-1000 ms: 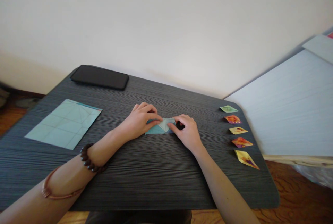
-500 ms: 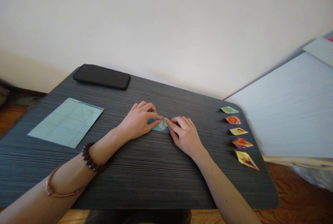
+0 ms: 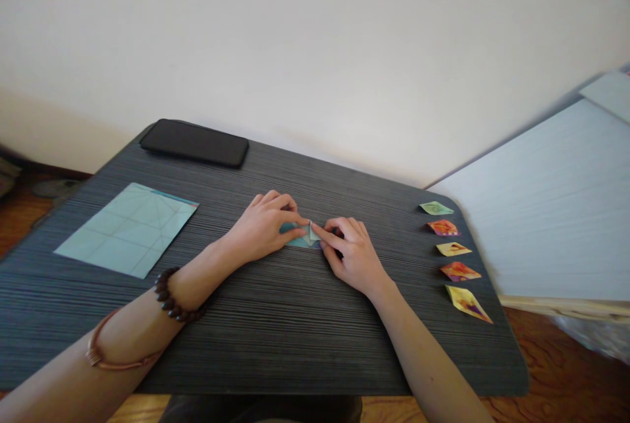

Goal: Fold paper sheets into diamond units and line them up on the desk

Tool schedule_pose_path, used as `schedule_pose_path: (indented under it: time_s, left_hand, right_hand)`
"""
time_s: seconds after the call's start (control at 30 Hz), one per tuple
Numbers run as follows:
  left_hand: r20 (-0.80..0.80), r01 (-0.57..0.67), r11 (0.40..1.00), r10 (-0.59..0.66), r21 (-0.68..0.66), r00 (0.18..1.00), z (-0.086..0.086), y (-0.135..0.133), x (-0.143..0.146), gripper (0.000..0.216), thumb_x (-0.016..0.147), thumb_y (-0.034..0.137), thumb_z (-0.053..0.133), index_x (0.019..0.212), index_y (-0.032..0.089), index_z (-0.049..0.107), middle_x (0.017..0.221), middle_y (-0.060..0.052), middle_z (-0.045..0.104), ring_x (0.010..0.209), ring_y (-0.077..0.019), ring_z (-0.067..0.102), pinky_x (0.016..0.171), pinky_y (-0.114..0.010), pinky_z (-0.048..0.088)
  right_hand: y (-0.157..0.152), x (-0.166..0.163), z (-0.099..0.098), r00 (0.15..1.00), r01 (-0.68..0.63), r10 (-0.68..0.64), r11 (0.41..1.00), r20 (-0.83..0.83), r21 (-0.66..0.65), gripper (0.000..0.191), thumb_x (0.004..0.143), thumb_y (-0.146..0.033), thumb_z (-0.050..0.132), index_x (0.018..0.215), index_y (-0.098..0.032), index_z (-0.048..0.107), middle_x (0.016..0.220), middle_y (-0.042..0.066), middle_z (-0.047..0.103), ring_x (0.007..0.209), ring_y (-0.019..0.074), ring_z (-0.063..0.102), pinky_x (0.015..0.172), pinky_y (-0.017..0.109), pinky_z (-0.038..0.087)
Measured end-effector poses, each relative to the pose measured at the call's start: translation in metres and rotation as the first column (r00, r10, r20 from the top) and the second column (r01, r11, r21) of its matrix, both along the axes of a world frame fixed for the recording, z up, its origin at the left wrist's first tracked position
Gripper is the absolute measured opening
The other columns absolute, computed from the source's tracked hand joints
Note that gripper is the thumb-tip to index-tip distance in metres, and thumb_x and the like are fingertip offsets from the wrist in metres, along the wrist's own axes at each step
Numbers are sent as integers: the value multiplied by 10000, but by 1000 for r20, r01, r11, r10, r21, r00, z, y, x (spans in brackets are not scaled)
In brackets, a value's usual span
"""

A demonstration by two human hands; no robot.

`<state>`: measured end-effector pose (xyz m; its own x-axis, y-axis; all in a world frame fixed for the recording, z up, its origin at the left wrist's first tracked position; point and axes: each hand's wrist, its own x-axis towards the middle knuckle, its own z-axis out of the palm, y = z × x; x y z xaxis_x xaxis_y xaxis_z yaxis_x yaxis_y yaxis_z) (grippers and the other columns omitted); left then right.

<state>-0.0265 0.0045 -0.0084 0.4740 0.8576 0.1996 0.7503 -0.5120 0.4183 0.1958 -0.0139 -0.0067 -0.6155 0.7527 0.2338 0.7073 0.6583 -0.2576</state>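
Observation:
A small folded piece of blue origami paper [image 3: 298,240] lies on the dark table, with a paler flap standing at its middle. My left hand [image 3: 263,225] grips its left part, thumb and forefinger closed on it. From the right, my right hand [image 3: 353,254] holds the other end, its forefinger pressed against the pale flap and its thumb near the lower edge. My fingers cover much of the paper. A larger pale blue sheet [image 3: 126,229] with crease lines lies flat to the left of my left hand.
A black phone [image 3: 195,142] lies at the table's back left. Several folded paper pieces, among them a green one [image 3: 436,208] and a yellow one [image 3: 467,303], form a column along the right side of the table [image 3: 275,338]. Behind stands a white wall [image 3: 315,49].
The pale flap at the paper's middle has shifted slightly under my fingertips. Both hands keep nearly the same place, and the view has moved a little.

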Motion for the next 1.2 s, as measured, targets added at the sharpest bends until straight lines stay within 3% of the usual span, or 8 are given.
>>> schedule_pose_path:
  time_s: [0.27,0.67,0.97,1.2]
  left_hand:
    - [-33,3,1000,-3,20,999,0,0,0,297,850,422,538,1127,354,622,991,-21,554,936,-203,456,809,-339,340]
    - [-75,5,999,-2,42,997,2,-3,0,273,869,406,506,1106,364,634,969,-18,545,923,-198,456,807,-339,341]
    - [-74,-111,991,117,80,990,4,-13,17,270,825,450,540,982,276,675,984,-34,569,935,-221,476,818,-367,334]
    - [-74,-161,985,166,67,983,3,-12,19,261,806,453,560,983,291,662,982,-36,572,939,-235,473,801,-379,319]
  right_hand:
    - [-1,0,-2,999,-7,7,1000,34,10,421,901,-207,436,1314,-278,479,980,64,545,883,196,457,773,359,372]
    - [0,0,2,998,-33,33,999,56,-1,426,892,-213,444,1312,-278,483,939,57,531,875,195,436,760,353,339]
    - [1,1,-2,999,-11,12,1000,41,-23,441,861,-196,480,1291,-294,506,932,49,521,871,194,426,775,356,342]
    - [0,8,-4,999,-41,41,999,5,16,378,888,-264,453,1253,-257,554,883,65,517,846,196,435,761,370,396]
